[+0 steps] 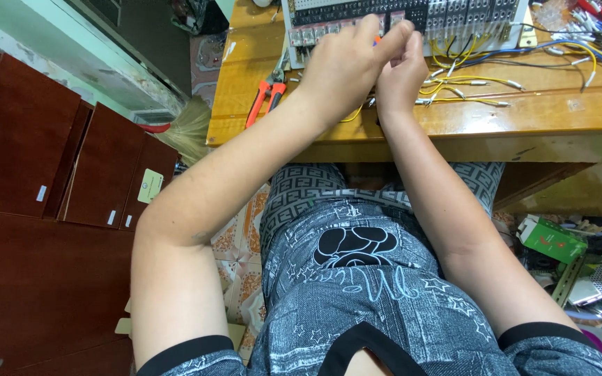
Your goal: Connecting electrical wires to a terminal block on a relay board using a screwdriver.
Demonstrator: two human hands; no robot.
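My left hand (343,66) and my right hand (400,75) meet over the near edge of a wooden table (524,120). Their fingertips are pressed together right in front of a grey panel of terminal blocks (447,15). A tiny orange bit shows between the fingers, and what they pinch is hidden. A yellow wire (354,115) loops out from under my left hand. More yellow wires with metal tips (472,83) lie just right of my right hand.
Orange-handled pliers (265,96) lie on the table to the left of my hands. Blue and white wires (593,52) spread at the far right. Dark brown cabinets (43,174) and a broom (191,129) stand on the left. A green box (552,240) sits among floor clutter on the right.
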